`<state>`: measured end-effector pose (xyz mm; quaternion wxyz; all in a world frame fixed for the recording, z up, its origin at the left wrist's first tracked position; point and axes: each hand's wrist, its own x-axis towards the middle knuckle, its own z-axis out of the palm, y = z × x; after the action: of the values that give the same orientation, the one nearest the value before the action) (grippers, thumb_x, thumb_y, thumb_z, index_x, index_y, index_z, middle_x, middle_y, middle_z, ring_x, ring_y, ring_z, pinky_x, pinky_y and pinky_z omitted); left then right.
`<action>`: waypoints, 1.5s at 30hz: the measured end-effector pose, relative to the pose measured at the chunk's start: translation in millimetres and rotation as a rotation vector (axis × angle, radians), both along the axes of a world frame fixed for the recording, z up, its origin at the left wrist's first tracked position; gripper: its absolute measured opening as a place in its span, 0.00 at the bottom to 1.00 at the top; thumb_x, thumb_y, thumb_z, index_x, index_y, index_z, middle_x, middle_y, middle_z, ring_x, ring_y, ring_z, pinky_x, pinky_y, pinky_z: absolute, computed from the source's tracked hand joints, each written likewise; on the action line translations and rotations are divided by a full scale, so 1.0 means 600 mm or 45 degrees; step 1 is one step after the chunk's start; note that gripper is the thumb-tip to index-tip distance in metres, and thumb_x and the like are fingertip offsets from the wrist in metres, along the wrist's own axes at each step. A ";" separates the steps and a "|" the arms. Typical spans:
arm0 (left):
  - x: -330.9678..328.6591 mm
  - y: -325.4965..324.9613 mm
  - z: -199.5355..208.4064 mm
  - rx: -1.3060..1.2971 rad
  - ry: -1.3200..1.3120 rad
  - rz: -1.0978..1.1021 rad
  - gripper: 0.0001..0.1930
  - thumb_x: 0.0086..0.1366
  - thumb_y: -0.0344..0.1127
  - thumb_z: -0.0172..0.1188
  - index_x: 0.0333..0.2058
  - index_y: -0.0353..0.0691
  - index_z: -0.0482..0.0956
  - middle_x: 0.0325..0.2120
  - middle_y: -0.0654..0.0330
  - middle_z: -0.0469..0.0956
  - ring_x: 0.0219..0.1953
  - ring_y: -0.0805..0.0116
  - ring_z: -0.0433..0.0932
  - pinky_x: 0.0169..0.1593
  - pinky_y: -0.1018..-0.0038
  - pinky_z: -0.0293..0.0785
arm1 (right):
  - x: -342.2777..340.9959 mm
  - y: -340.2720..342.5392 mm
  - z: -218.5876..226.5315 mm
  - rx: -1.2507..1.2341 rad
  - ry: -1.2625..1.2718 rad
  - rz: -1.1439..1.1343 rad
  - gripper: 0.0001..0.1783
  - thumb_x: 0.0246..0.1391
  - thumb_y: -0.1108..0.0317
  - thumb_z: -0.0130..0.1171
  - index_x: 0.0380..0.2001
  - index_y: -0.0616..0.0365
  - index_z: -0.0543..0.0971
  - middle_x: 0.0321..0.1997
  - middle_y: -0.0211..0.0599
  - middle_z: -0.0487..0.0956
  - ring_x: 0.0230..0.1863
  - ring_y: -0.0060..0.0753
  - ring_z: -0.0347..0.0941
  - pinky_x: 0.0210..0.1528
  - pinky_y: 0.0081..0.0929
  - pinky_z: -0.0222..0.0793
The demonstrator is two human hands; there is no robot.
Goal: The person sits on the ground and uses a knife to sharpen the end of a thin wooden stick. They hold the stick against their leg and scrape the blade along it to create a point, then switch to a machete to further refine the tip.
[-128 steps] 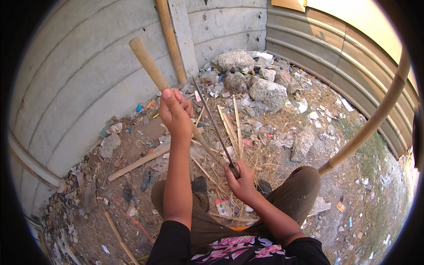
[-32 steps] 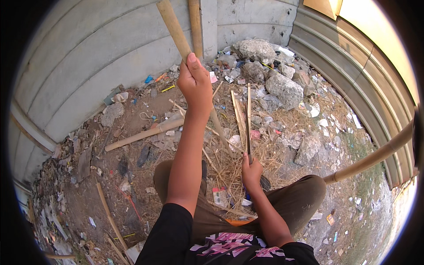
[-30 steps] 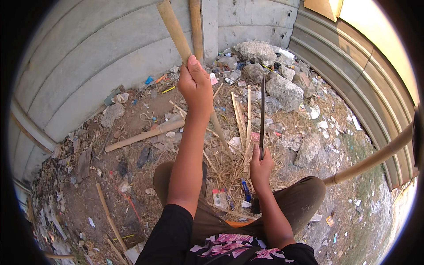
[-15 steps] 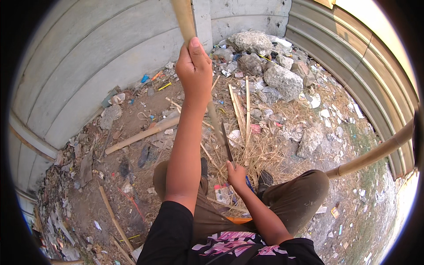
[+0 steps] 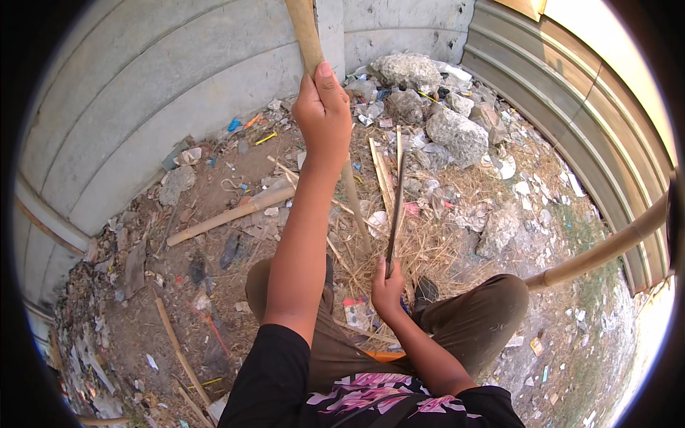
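Observation:
My left hand (image 5: pixel 321 114) is wrapped round a bamboo pole (image 5: pixel 305 36), raised well out in front of me. The pole runs out of view at the top, and its lower end shows below my wrist, slanting down to the straw-covered ground. Nearer my lap, my right hand (image 5: pixel 387 289) grips a machete (image 5: pixel 397 210) by its handle, which the fingers mostly hide. Its long dark blade points away from me, almost upright, seen nearly edge-on. A gap separates the blade from the pole. Split bamboo strips (image 5: pixel 383 175) lie on the ground just beyond the blade.
My bent knees (image 5: pixel 485 314) frame the work spot. A thick bamboo pole (image 5: pixel 606 250) juts in from the right. Another bamboo piece (image 5: pixel 228 216) lies at left. Rocks (image 5: pixel 457 134) and litter are heaped at the back, between a concrete wall (image 5: pixel 157 93) and corrugated metal sheeting (image 5: pixel 571 100).
The machete blade has swung away from the pole, from leaning left to nearly upright and slightly right. My left hand and the pole have shifted slightly right.

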<state>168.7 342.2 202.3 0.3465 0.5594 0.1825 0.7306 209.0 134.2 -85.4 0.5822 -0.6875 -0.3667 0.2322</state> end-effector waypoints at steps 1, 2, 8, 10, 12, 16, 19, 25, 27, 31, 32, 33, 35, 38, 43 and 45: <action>0.010 -0.004 0.003 -0.026 0.045 0.069 0.22 0.77 0.53 0.44 0.27 0.43 0.63 0.15 0.70 0.57 0.13 0.82 0.57 0.16 0.80 0.52 | 0.008 -0.002 -0.049 -0.341 -0.336 0.161 0.23 0.65 0.57 0.56 0.24 0.67 0.73 0.18 0.49 0.73 0.21 0.36 0.72 0.27 0.39 0.66; 0.007 0.001 0.001 -0.018 0.036 0.096 0.22 0.77 0.53 0.44 0.27 0.43 0.63 0.15 0.70 0.58 0.13 0.82 0.57 0.16 0.80 0.52 | 0.009 -0.008 -0.067 -0.402 -0.297 0.081 0.24 0.65 0.56 0.56 0.24 0.67 0.74 0.19 0.51 0.74 0.22 0.38 0.73 0.28 0.40 0.66; -0.011 0.009 0.002 -0.030 0.011 0.083 0.22 0.77 0.53 0.44 0.28 0.42 0.63 0.16 0.70 0.59 0.14 0.82 0.58 0.16 0.80 0.53 | 0.048 0.013 0.102 -0.044 -0.008 0.011 0.21 0.69 0.55 0.51 0.25 0.58 0.70 0.14 0.29 0.68 0.18 0.24 0.66 0.23 0.27 0.62; -0.009 0.007 0.003 -0.007 0.021 0.103 0.22 0.77 0.53 0.44 0.27 0.42 0.63 0.15 0.70 0.58 0.14 0.82 0.57 0.16 0.80 0.53 | 0.045 0.015 0.172 0.354 0.172 0.007 0.16 0.71 0.57 0.49 0.30 0.55 0.67 0.16 0.21 0.63 0.18 0.15 0.61 0.22 0.17 0.58; 0.004 0.005 -0.001 0.008 0.031 0.096 0.22 0.77 0.53 0.45 0.27 0.43 0.63 0.15 0.70 0.58 0.13 0.82 0.57 0.16 0.80 0.53 | 0.031 0.014 0.187 0.613 0.349 -0.060 0.15 0.71 0.58 0.49 0.33 0.57 0.66 0.17 0.24 0.64 0.18 0.17 0.61 0.22 0.18 0.59; 0.027 -0.002 0.000 0.034 0.048 0.076 0.22 0.77 0.53 0.45 0.27 0.43 0.62 0.15 0.70 0.58 0.13 0.82 0.56 0.16 0.81 0.52 | 0.004 -0.004 0.031 0.170 0.198 -0.127 0.15 0.67 0.62 0.53 0.28 0.61 0.70 0.17 0.35 0.70 0.19 0.23 0.66 0.24 0.30 0.65; 0.014 0.002 0.004 -0.033 0.024 0.053 0.22 0.77 0.53 0.44 0.28 0.43 0.62 0.15 0.71 0.57 0.13 0.83 0.55 0.16 0.80 0.51 | 0.005 -0.020 -0.082 -0.435 -0.176 -0.029 0.15 0.60 0.64 0.58 0.25 0.65 0.73 0.18 0.47 0.74 0.20 0.38 0.74 0.28 0.39 0.69; -0.004 0.014 -0.002 -0.023 0.029 0.080 0.22 0.77 0.53 0.44 0.28 0.43 0.62 0.15 0.71 0.56 0.13 0.83 0.54 0.16 0.80 0.50 | 0.053 0.011 0.123 -0.049 0.020 -0.130 0.15 0.63 0.64 0.59 0.24 0.61 0.74 0.15 0.30 0.72 0.17 0.22 0.68 0.23 0.31 0.63; -0.002 0.010 -0.004 -0.009 0.028 0.083 0.22 0.77 0.53 0.44 0.28 0.43 0.62 0.15 0.71 0.55 0.13 0.83 0.54 0.16 0.80 0.50 | 0.059 0.013 0.147 0.411 0.240 -0.125 0.12 0.68 0.65 0.55 0.30 0.58 0.71 0.18 0.23 0.69 0.19 0.13 0.61 0.21 0.22 0.59; 0.013 0.003 0.000 0.010 0.028 0.082 0.22 0.77 0.53 0.43 0.27 0.43 0.61 0.15 0.71 0.55 0.13 0.83 0.53 0.16 0.80 0.50 | 0.021 0.019 0.084 0.638 0.437 -0.293 0.12 0.69 0.63 0.54 0.33 0.59 0.69 0.18 0.25 0.70 0.18 0.15 0.63 0.21 0.22 0.60; 0.014 0.000 0.001 0.003 0.035 0.086 0.23 0.77 0.53 0.43 0.27 0.43 0.61 0.15 0.71 0.55 0.13 0.83 0.53 0.16 0.80 0.50 | 0.009 0.015 0.050 0.556 0.475 -0.331 0.13 0.68 0.63 0.54 0.31 0.59 0.69 0.18 0.25 0.69 0.18 0.16 0.64 0.21 0.22 0.60; 0.019 -0.003 0.000 -0.022 0.036 0.032 0.23 0.77 0.53 0.43 0.27 0.43 0.61 0.15 0.71 0.55 0.13 0.83 0.53 0.16 0.80 0.50 | 0.011 0.004 0.002 0.162 0.511 -0.149 0.14 0.68 0.63 0.55 0.30 0.58 0.69 0.17 0.25 0.69 0.17 0.16 0.64 0.20 0.23 0.61; 0.017 -0.007 0.003 -0.055 0.050 -0.055 0.23 0.77 0.53 0.43 0.26 0.44 0.61 0.15 0.71 0.55 0.13 0.83 0.54 0.16 0.80 0.50 | 0.026 -0.008 -0.075 -0.615 0.560 0.247 0.16 0.67 0.62 0.56 0.26 0.57 0.69 0.15 0.24 0.68 0.15 0.17 0.64 0.18 0.23 0.61; -0.005 0.007 0.000 -0.009 0.046 0.087 0.23 0.77 0.54 0.43 0.26 0.44 0.60 0.15 0.71 0.55 0.13 0.83 0.54 0.16 0.80 0.51 | 0.042 0.006 -0.073 -0.259 0.528 -0.040 0.19 0.65 0.61 0.58 0.22 0.56 0.68 0.13 0.22 0.65 0.13 0.16 0.63 0.17 0.22 0.61; -0.013 0.013 -0.004 0.015 0.030 0.186 0.24 0.76 0.55 0.43 0.26 0.43 0.61 0.15 0.70 0.56 0.13 0.83 0.55 0.16 0.80 0.52 | 0.081 0.013 0.142 0.473 0.473 -0.151 0.12 0.69 0.63 0.53 0.33 0.56 0.67 0.20 0.24 0.65 0.19 0.14 0.60 0.23 0.20 0.59; -0.002 0.005 -0.005 0.003 0.035 0.198 0.23 0.77 0.53 0.44 0.27 0.42 0.64 0.14 0.69 0.59 0.14 0.81 0.59 0.18 0.79 0.56 | 0.058 0.018 0.119 0.694 0.442 -0.293 0.13 0.70 0.63 0.52 0.32 0.56 0.65 0.19 0.24 0.64 0.20 0.16 0.60 0.25 0.21 0.60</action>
<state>167.4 344.9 199.3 0.2854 0.5539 0.2292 0.7478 243.6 145.3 -13.8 0.8205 -0.4939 -0.2307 0.1719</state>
